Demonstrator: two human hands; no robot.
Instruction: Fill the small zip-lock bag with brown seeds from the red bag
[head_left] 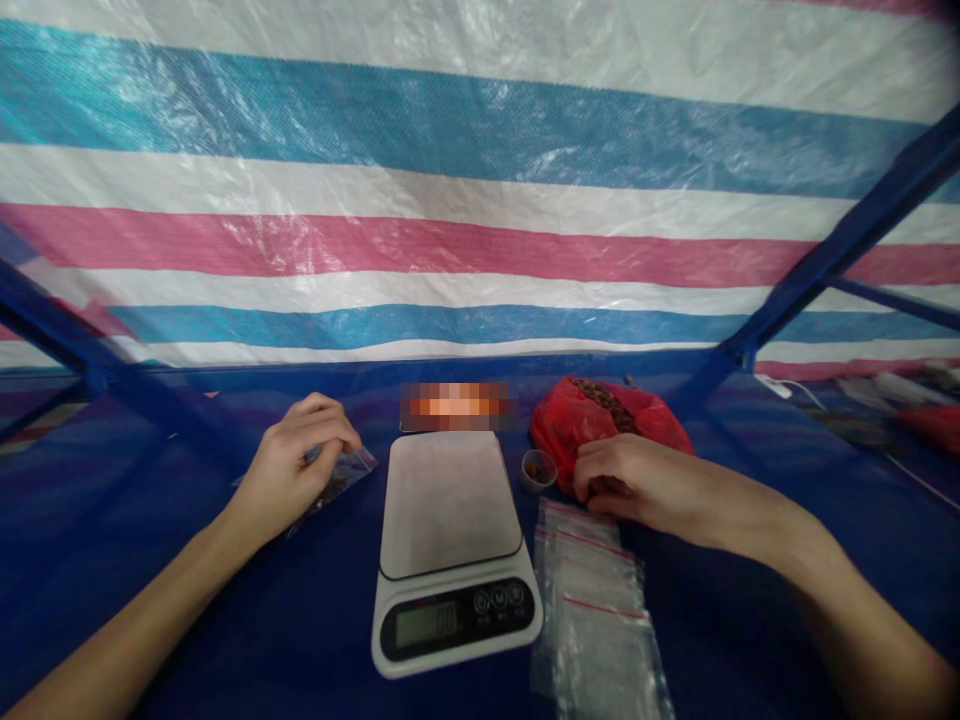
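Bare left hand (289, 470), bare right hand (637, 485), bare forearms (757, 525)

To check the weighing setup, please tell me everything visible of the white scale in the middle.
The scale is a flat white kitchen scale, plastic by its look, with a bare, rounded square platform. Its dark front panel holds a grey display, digits unreadable, and three round buttons. It lies flat on the blue table cover, front toward the person. A stack of clear bags lies at its right edge; whether they touch is unclear. No hand touches it.
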